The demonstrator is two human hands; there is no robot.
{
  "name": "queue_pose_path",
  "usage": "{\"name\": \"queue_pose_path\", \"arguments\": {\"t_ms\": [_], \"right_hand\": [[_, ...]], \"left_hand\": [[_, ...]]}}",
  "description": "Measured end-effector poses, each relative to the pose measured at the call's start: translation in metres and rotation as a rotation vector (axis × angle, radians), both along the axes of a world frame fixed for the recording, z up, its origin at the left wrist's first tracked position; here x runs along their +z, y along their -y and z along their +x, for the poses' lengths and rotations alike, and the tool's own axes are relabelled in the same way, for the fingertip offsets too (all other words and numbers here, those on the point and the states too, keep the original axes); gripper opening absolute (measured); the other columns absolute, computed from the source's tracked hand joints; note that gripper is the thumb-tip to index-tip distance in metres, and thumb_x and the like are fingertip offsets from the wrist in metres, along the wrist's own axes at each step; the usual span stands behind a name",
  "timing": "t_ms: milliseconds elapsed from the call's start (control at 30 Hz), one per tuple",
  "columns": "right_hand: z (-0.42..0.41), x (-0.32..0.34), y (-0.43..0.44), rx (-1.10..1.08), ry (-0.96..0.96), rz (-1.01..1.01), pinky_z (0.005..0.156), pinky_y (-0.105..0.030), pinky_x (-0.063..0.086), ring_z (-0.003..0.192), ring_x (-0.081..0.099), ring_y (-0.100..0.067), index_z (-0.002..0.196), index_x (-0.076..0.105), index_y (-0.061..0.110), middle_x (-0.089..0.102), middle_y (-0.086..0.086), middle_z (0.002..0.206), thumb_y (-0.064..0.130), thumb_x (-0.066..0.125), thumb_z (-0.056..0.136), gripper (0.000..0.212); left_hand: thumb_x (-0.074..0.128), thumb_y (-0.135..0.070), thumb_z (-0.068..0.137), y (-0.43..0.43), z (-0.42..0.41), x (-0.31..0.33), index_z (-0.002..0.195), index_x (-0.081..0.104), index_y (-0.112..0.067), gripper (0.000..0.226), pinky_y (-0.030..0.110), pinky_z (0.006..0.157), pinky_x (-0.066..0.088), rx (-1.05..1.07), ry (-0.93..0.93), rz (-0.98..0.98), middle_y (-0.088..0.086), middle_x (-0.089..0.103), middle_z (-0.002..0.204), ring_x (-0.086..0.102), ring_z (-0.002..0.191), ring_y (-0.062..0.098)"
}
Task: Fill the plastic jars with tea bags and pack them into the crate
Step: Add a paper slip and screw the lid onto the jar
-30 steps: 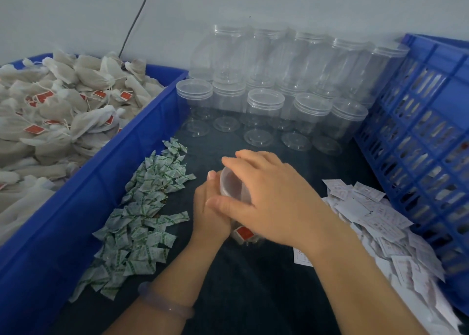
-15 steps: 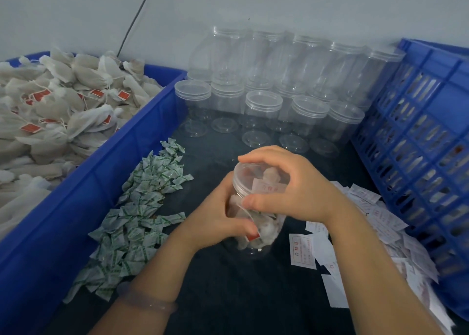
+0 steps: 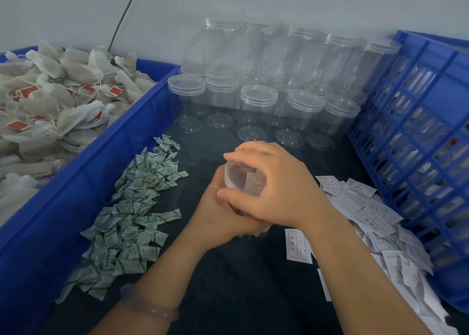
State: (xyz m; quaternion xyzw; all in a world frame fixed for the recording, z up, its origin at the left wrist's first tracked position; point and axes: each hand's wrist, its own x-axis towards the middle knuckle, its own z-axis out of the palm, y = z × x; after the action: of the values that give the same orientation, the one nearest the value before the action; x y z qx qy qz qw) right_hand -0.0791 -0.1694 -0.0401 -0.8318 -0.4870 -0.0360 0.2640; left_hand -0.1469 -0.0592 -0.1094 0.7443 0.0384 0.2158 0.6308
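We hold the jar [image 3: 242,179] mid-table, its long axis seemingly near upright, top tipped toward us. Our right hand [image 3: 276,190] curls round its top and our left hand [image 3: 220,215] wraps the body, hiding most of it. Dark tabletop [image 3: 241,284] spreads nearer us. The crate [image 3: 416,131] stands well right.

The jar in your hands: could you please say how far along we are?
Done: the jar seems filled, paper slip under its lid. In hand: left hand grips its body, right hand its lid. Left: packing it in the crate; empty jars behind.
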Motion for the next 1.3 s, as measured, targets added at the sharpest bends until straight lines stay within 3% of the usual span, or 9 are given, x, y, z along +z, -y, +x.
{"name": "queue_pose_path", "arguments": {"t_ms": [100,233,400,567,767,933,1033,1167,1300], "right_hand": [[-0.004,-0.005,-0.007,-0.083,-0.029,0.106,0.09,-0.03,0.043,0.116,0.049,-0.001,0.116,0.064,0.037,0.059,0.024,0.119,0.056,0.071,0.07,0.05],[-0.008,-0.007,-0.01,-0.131,0.015,0.115,0.08,-0.023,0.033,0.114,0.049,-0.003,0.115,0.063,0.036,0.06,0.024,0.118,0.057,0.07,0.071,0.048],[-0.005,-0.002,-0.006,-0.052,0.092,-0.115,0.09,-0.024,0.033,0.126,0.037,-0.008,0.135,0.049,0.039,0.044,0.019,0.138,0.068,0.058,0.073,0.069],[-0.007,-0.008,-0.01,-0.145,0.018,0.033,0.083,-0.023,0.033,0.119,0.044,-0.006,0.125,0.056,0.042,0.05,0.024,0.129,0.058,0.068,0.07,0.058],[-0.012,-0.012,-0.015,-0.224,0.087,0.074,0.078,-0.026,0.033,0.117,0.047,-0.012,0.124,0.056,0.039,0.052,0.021,0.129,0.065,0.064,0.069,0.061],[-0.009,-0.009,-0.011,-0.16,0.091,-0.002,0.083,-0.024,0.031,0.123,0.042,-0.012,0.132,0.052,0.037,0.048,0.018,0.134,0.071,0.055,0.069,0.071],[-0.012,-0.011,-0.013,-0.231,0.06,0.109,0.079,-0.024,0.031,0.118,0.047,-0.009,0.123,0.058,0.039,0.053,0.021,0.128,0.061,0.064,0.071,0.057],[-0.018,-0.015,-0.019,-0.318,0.08,0.211,0.076,-0.025,0.031,0.11,0.051,-0.011,0.112,0.061,0.037,0.059,0.021,0.119,0.057,0.067,0.068,0.049],[-0.021,-0.024,-0.024,-0.388,0.12,0.341,0.076,-0.028,0.038,0.105,0.057,-0.018,0.098,0.067,0.029,0.064,0.014,0.113,0.054,0.072,0.063,0.043]], "left_hand": [[0.082,0.002,0.056,0.006,0.004,-0.002,0.108,0.055,-0.023,0.064,0.013,0.062,0.052,0.075,0.075,0.027,-0.007,0.068,0.096,0.068,0.085,0.004],[0.078,0.003,0.056,0.012,0.005,-0.005,0.101,0.058,-0.029,0.059,0.015,0.058,0.053,0.111,0.127,0.0,-0.006,0.07,0.091,0.069,0.078,0.006],[0.089,-0.009,0.053,0.008,0.004,-0.003,0.111,0.049,-0.035,0.074,0.012,0.066,0.052,0.118,0.097,0.052,-0.016,0.063,0.106,0.066,0.094,0.002],[0.083,-0.007,0.055,0.015,0.004,0.0,0.103,0.056,-0.034,0.061,0.029,0.06,0.059,0.158,0.133,0.011,-0.007,0.069,0.096,0.07,0.083,0.01],[0.075,-0.009,0.062,0.02,0.004,0.005,0.091,0.057,-0.042,0.047,0.019,0.05,0.054,0.184,0.155,0.019,-0.013,0.069,0.083,0.067,0.068,0.003],[0.073,-0.01,0.06,0.015,0.004,0.01,0.095,0.057,-0.029,0.042,0.02,0.052,0.053,0.091,0.182,0.055,-0.006,0.067,0.084,0.066,0.069,0.006],[0.07,-0.018,0.062,0.02,0.005,0.006,0.094,0.061,-0.027,0.034,0.019,0.05,0.053,0.125,0.175,-0.028,-0.004,0.07,0.082,0.068,0.067,0.007],[0.073,-0.032,0.061,0.024,0.003,-0.003,0.102,0.06,-0.036,0.044,0.016,0.057,0.052,0.175,0.118,-0.139,-0.014,0.072,0.092,0.07,0.079,0.004],[0.07,-0.031,0.064,0.021,0.004,0.0,0.099,0.06,-0.031,0.036,0.008,0.056,0.049,0.15,0.127,-0.048,-0.02,0.07,0.09,0.068,0.077,-0.003]]}}
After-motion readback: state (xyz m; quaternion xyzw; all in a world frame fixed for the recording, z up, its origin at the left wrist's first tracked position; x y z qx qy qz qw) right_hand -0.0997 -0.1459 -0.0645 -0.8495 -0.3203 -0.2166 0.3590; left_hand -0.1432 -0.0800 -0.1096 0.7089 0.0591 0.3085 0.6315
